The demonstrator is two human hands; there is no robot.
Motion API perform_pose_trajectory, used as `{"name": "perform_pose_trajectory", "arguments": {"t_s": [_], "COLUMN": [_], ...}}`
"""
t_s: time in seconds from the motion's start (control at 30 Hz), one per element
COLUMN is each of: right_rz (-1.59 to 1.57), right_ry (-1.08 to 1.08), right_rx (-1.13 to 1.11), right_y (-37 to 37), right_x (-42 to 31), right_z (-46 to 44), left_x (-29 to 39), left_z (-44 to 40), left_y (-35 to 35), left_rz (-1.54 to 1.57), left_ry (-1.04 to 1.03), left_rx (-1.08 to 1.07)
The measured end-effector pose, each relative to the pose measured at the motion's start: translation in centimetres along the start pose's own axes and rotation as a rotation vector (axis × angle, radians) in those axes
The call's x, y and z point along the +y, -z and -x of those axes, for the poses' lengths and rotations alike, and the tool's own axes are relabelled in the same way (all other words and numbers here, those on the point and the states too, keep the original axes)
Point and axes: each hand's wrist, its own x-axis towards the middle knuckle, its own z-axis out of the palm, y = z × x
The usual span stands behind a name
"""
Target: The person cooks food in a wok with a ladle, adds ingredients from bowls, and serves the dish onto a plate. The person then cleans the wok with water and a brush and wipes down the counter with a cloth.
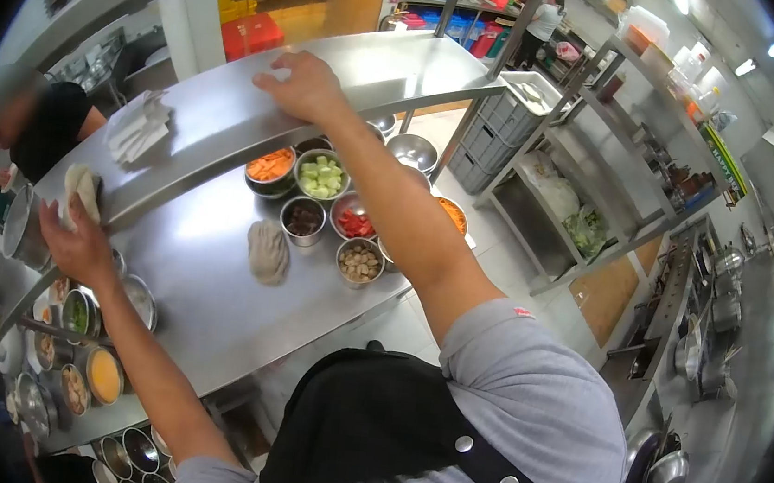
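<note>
My left hand is at the left end of the steel upper shelf, fingers apart. Just beyond its fingertips lies a beige cloth; whether they touch it I cannot tell. My right hand reaches out over the shelf's far side, its thumb and fingers loosely bent and apart, nothing visible in them. Crumpled white paper lies on the shelf between my hands. On the counter below, another greyish cloth rests beside bowls of cut cucumber, carrot and red pepper.
More bowls stand at the lower left, one with yellow liquid. A co-worker in black is beyond the shelf at left. Stacked grey crates and a steel rack stand to the right, with a stove line farther right.
</note>
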Motion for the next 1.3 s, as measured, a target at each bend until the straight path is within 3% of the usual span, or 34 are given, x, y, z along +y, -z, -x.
{"name": "perform_pose_trajectory", "arguments": {"t_s": [0.17,0.23,0.3,0.37,0.47,0.6,0.67,0.7,0.73,0.8,0.87,0.9,0.93,1.03,1.1,1.23,1.3], "right_rz": [0.016,-0.026,-0.057,-0.061,-0.033,-0.012,-0.027,-0.043,-0.053,-0.090,-0.128,-0.082,0.022,0.044,0.039,0.037,0.043], "right_ry": [0.018,0.034,0.043,0.059,0.065,0.168,0.190,0.225,0.264,0.286,0.328,0.295,0.249,0.316,0.324,0.332,0.326], "right_rx": [-0.024,-0.015,-0.013,-0.027,-0.043,-0.098,-0.135,-0.137,-0.075,-0.106,-0.116,-0.191,-0.302,-0.321,-0.330,-0.319,-0.314], "right_y": [0.0,0.0,-0.1,0.1,1.1,-0.2,-1.4,-1.9,-1.0,-1.6,-1.5,-0.7,-1.2,-0.6,-1.4,-1.9,-1.9], "right_x": [0.1,0.4,0.7,0.8,0.4,1.6,2.6,3.1,2.8,3.2,3.5,2.7,2.8,2.3,2.8,3.2,3.4], "right_z": [0.1,0.3,0.6,0.5,1.1,0.4,-1.0,-1.3,-0.8,-0.8,-0.8,-1.0,-2.6,-2.4,-3.3,-3.9,-4.1], "left_x": [2.0,6.1,6.4,9.9,13.5,18.0,18.1,20.4,22.5,29.1,34.7,36.9,38.9,42.9,43.3,41.2,38.4], "left_z": [3.5,8.3,16.3,22.6,28.1,30.8,32.3,31.0,30.0,27.3,26.5,26.8,26.3,25.3,24.6,26.4,27.5], "left_y": [2.8,6.3,10.3,16.7,24.1,27.0,26.1,26.1,25.7,25.8,26.2,26.6,27.7,30.5,32.3,34.6,36.6], "left_rz": [0.551,0.483,0.718,1.032,1.050,0.983,0.940,0.784,0.607,0.590,0.720,0.869,1.023,1.403,1.397,1.179,1.109], "left_ry": [0.131,-0.072,0.063,0.358,0.397,0.896,0.710,0.732,0.522,0.179,-0.052,-0.073,0.030,-0.005,-0.370,-0.189,0.088], "left_rx": [0.063,0.054,-0.288,-0.818,-1.596,-1.595,-1.647,-1.688,-1.690,-1.621,-1.666,-1.692,-1.698,-1.417,-1.415,-1.355,-1.249]}}
